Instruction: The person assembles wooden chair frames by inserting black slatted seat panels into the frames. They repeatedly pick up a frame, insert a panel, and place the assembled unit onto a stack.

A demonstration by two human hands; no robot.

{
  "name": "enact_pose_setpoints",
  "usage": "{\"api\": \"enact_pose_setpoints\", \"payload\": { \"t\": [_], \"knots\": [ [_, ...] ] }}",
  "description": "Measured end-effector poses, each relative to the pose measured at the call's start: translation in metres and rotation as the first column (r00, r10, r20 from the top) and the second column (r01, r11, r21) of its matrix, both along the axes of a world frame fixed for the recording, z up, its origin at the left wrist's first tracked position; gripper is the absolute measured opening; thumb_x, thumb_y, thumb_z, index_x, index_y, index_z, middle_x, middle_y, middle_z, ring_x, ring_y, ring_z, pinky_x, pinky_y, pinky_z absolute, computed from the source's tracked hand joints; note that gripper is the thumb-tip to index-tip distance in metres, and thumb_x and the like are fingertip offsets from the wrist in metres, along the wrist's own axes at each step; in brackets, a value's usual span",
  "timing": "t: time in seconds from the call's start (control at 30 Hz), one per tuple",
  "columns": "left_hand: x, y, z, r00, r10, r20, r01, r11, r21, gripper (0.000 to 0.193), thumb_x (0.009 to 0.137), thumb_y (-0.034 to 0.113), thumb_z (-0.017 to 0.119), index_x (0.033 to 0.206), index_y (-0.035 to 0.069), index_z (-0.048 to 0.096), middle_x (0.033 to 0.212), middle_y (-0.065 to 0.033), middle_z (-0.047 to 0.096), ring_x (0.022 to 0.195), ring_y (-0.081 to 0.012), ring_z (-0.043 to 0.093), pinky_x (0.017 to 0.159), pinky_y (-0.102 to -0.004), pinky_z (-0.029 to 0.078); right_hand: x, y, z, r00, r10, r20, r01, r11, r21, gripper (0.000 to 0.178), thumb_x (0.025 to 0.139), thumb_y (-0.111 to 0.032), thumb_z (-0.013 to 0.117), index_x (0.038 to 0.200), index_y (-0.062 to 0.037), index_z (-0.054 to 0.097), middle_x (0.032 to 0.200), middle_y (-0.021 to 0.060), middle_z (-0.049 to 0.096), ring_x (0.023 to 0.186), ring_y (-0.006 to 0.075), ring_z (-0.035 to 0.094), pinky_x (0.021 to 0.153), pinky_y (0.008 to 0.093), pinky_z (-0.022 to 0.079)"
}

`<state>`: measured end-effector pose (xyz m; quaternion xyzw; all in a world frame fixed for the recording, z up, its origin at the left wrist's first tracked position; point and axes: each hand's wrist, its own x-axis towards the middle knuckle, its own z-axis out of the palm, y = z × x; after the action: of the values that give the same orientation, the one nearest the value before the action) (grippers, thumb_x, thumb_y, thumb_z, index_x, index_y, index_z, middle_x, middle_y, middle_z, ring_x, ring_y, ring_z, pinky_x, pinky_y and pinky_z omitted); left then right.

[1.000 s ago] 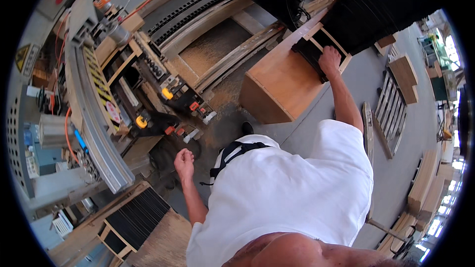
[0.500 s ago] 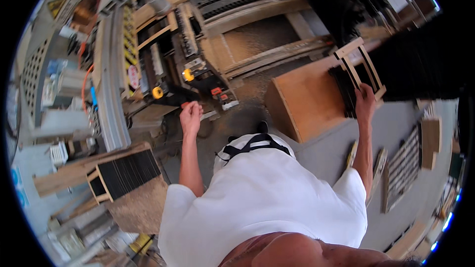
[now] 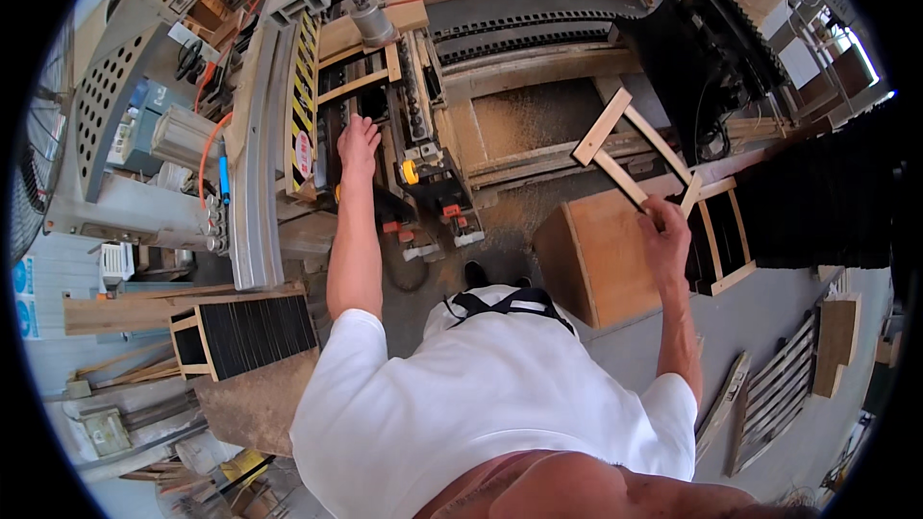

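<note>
My right hand grips a pale wooden frame by its near end and holds it up, tilted, over a brown wooden box. The frame has two long rails joined by crosspieces. Over on the left, my left hand reaches into the machine, its fingers stretched forward and nothing seen in them. Just beyond those fingertips, another wooden frame lies in the machine below a metal cylinder. Whether the fingertips touch it, I cannot tell.
Beside my right hand another frame fronts a dark row. A dark stack of frames rests on a board at lower left. Yellow-black striped guarding edges the machine. Slatted wood lies at right; sawdust covers the floor ahead.
My right hand has lifted a frame away from the row at right and brought it inward. My left hand has moved forward, farther into the machine. The view has shifted.
</note>
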<state>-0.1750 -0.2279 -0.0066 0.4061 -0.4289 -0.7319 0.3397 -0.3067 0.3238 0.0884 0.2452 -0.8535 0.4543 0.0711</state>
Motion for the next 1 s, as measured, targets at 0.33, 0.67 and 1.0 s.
{"api": "enact_pose_setpoints", "payload": {
  "t": [0.33,0.67,1.0],
  "knots": [
    [-0.053,-0.077,-0.017,0.938,0.1,-0.333,0.012,0.948,0.319,0.099,0.093,0.048,0.06,0.151,-0.004,-0.001,0.155,-0.0256,0.019,0.141,-0.0395,0.028,0.114,-0.0498,0.03,0.008,-0.101,0.009,0.994,0.112,-0.006,-0.112,0.993,0.03,0.026,0.074,0.003,0.074,0.098,-0.007,0.068,0.083,0.0075,0.063,0.075,0.021,0.059,0.067,0.0322,0.049],
    [-0.051,-0.09,-0.031,0.892,0.236,-0.386,-0.078,0.921,0.382,0.055,0.099,0.022,0.054,0.139,-0.007,0.03,0.147,-0.0242,0.029,0.136,-0.0385,0.035,0.106,-0.0525,0.044,0.001,-0.259,0.03,0.89,0.425,-0.162,-0.4,0.901,0.166,0.019,0.074,-0.004,0.07,0.092,-0.0078,0.069,0.092,0.0064,0.07,0.088,0.0274,0.063,0.079,0.0383,0.052],
    [0.022,0.012,-0.025,0.824,0.081,-0.561,0.142,0.929,0.342,0.018,0.096,0.006,0.053,0.114,0.002,0.055,0.115,-0.0121,0.059,0.112,-0.0271,0.057,0.104,-0.0432,0.047,-0.006,-0.452,-0.025,0.588,0.764,-0.265,-0.698,0.645,0.311,0.021,0.074,-0.014,0.073,0.094,-0.0093,0.067,0.088,0.0079,0.069,0.092,0.0307,0.063,0.084,0.0421,0.048]
  ]
}}
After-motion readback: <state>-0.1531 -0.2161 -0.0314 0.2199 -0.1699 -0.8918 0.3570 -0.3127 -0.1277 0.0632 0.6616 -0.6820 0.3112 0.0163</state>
